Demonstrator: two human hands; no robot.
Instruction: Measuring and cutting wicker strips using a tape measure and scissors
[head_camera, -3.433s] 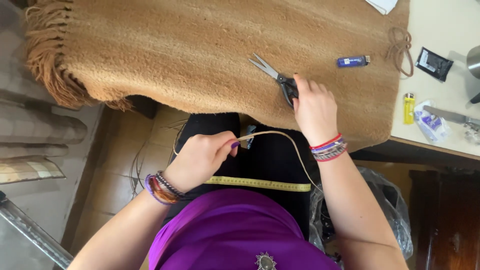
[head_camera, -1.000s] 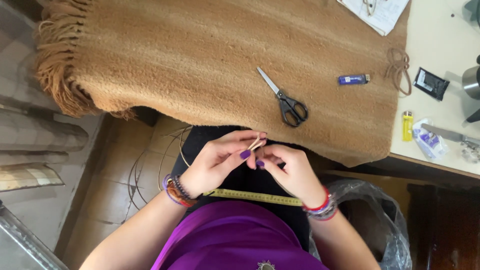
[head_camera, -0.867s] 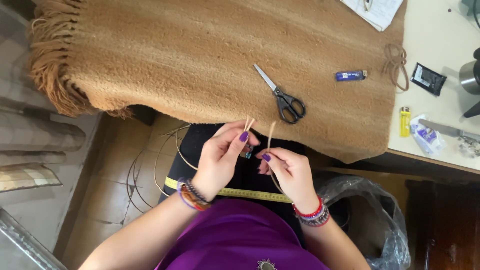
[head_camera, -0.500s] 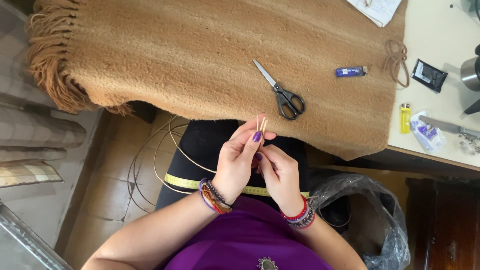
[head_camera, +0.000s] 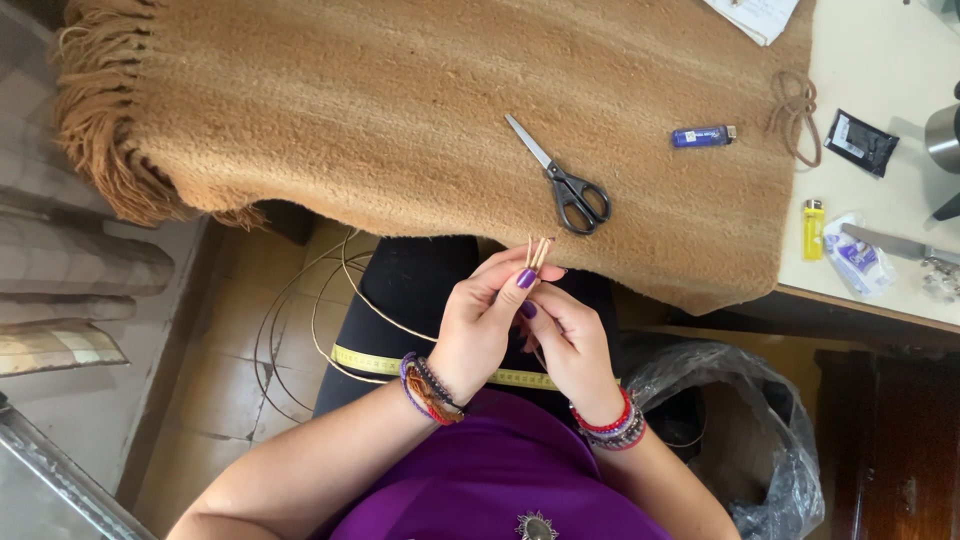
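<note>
My left hand (head_camera: 482, 322) and my right hand (head_camera: 566, 340) are pressed together over my lap, both pinching the ends of thin tan cords (head_camera: 538, 251) that stick up between the fingertips. The cords loop down and to the left in wide arcs (head_camera: 330, 310) past my black-clad legs. A yellow measuring tape (head_camera: 372, 362) lies across my lap beneath the wrists. Black-handled scissors (head_camera: 564, 181) rest on the brown fringed woven blanket (head_camera: 400, 110) just beyond my hands.
A blue lighter (head_camera: 702, 135) and a coil of brown cord (head_camera: 795, 110) lie on the blanket's right side. On the white table (head_camera: 880, 70) sit a yellow lighter (head_camera: 812, 228), a black packet (head_camera: 860, 142) and a small plastic bag. A bin with a plastic liner (head_camera: 760, 430) stands at my right.
My right hand left the scissors and joined the left over my lap. Both hands gathered the cord ends and raised them together; the cord loops have swung out to the left.
</note>
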